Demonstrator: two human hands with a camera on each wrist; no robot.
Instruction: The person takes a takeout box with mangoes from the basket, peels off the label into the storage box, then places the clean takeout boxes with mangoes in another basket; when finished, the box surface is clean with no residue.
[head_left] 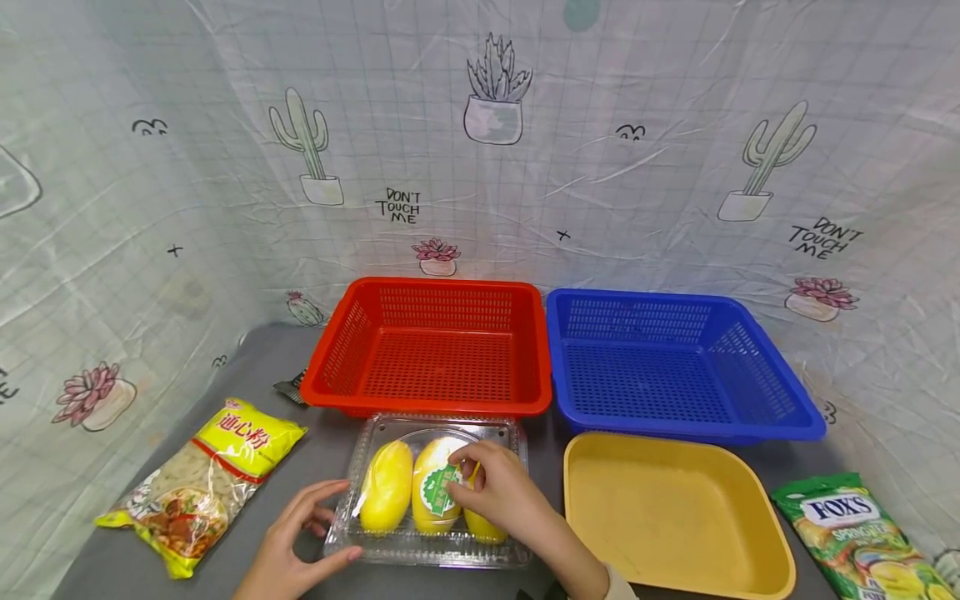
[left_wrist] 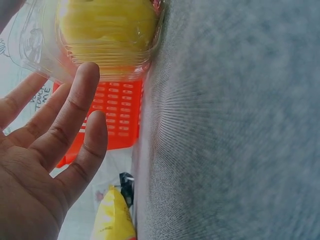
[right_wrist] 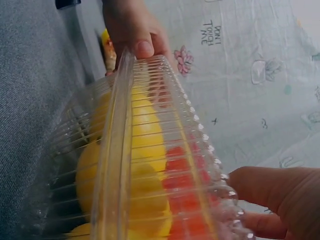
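Note:
A clear plastic clamshell box (head_left: 363, 546) holding yellow mangoes (head_left: 387, 487) lies on the grey table in front of me. On its lid is a green-and-white label (head_left: 437, 490). My left hand (head_left: 296, 537) rests at the box's left side, its thumb at the front corner and its index fingertip by the left edge. The left wrist view shows those fingers (left_wrist: 82, 100) spread and nearly straight beside the box wall. Above the lid, my right hand (head_left: 498, 492) has its bent thumb and forefinger apart at the label. Part of the right-hand mango is hidden under it.
Behind the box stand a red basket (head_left: 442, 408) and a blue basket (head_left: 690, 429). A yellow tray (head_left: 667, 517) is at the right, beside a green FOX'S packet (head_left: 862, 533). Left lies a yellow pasta bag (head_left: 210, 483); a dark packet (head_left: 291, 388) pokes out by the red basket.

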